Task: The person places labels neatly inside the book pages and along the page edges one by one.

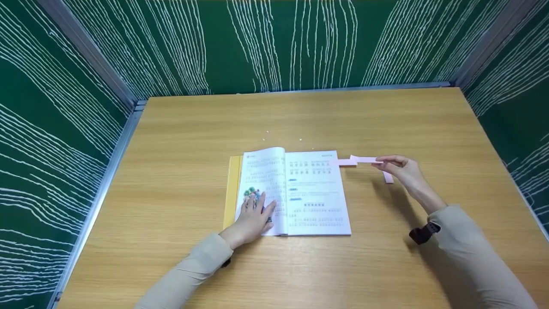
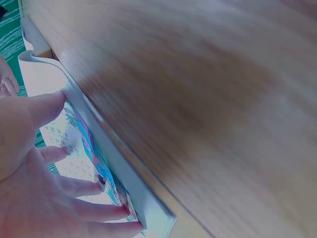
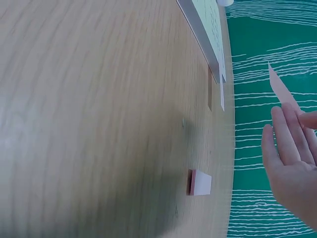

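Observation:
An open book lies on the table, its left page curving up near the spine. My left hand rests spread on the illustrated left page, and the left wrist view shows its fingers along that page. To the right of the book, my right hand pinches one end of a pink paper strip between thumb and fingers; the right wrist view shows this strip raised off the table. Another pink strip sticks out from the book's right edge. A small pink piece lies below the right hand.
A yellow cover or book shows under the left side of the open book. Several tiny white bits lie beyond it on the wooden table. Green panels with white lines stand around the back and sides.

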Demonstrator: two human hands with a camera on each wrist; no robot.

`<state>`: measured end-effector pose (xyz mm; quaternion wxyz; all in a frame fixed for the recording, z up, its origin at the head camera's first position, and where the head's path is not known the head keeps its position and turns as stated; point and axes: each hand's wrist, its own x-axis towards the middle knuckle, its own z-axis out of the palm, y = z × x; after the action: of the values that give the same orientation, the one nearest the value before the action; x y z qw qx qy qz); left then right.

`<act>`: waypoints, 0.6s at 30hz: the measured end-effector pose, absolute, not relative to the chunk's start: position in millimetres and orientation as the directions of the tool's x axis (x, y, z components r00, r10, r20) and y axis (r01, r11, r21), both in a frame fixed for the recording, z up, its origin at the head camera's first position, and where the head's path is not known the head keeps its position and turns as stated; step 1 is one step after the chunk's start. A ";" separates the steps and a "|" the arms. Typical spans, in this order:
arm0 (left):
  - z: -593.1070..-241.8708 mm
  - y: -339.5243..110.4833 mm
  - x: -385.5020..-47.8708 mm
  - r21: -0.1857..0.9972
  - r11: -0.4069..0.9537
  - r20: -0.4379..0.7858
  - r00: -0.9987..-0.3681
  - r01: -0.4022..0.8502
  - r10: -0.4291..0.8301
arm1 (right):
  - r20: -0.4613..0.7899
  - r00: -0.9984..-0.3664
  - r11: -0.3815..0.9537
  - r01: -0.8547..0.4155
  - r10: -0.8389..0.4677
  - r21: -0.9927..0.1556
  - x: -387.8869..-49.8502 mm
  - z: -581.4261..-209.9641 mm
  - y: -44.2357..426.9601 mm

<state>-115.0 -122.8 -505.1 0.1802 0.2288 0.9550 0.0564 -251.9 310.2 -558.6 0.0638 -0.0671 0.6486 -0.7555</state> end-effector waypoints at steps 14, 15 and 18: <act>-504.6 -122.5 -114.3 0.211 0.893 -0.321 -0.835 0.397 0.447 | -0.073 -0.970 -0.108 0.100 -0.232 -0.989 -250.2 -554.9 292.8; -504.7 -122.5 -114.4 0.210 0.892 -0.320 -0.834 0.400 0.450 | -0.083 -0.968 -0.118 0.113 -0.237 -0.987 -250.0 -554.5 290.9; -504.7 -122.5 -114.6 0.209 0.891 -0.326 -0.830 0.404 0.453 | -0.105 -0.960 -0.149 0.147 -0.259 -0.978 -248.7 -553.0 285.1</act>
<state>-114.6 -122.5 -504.7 0.1861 0.2243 0.9543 0.0655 -248.7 285.1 -553.0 0.1341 -0.0438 0.6385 -0.7565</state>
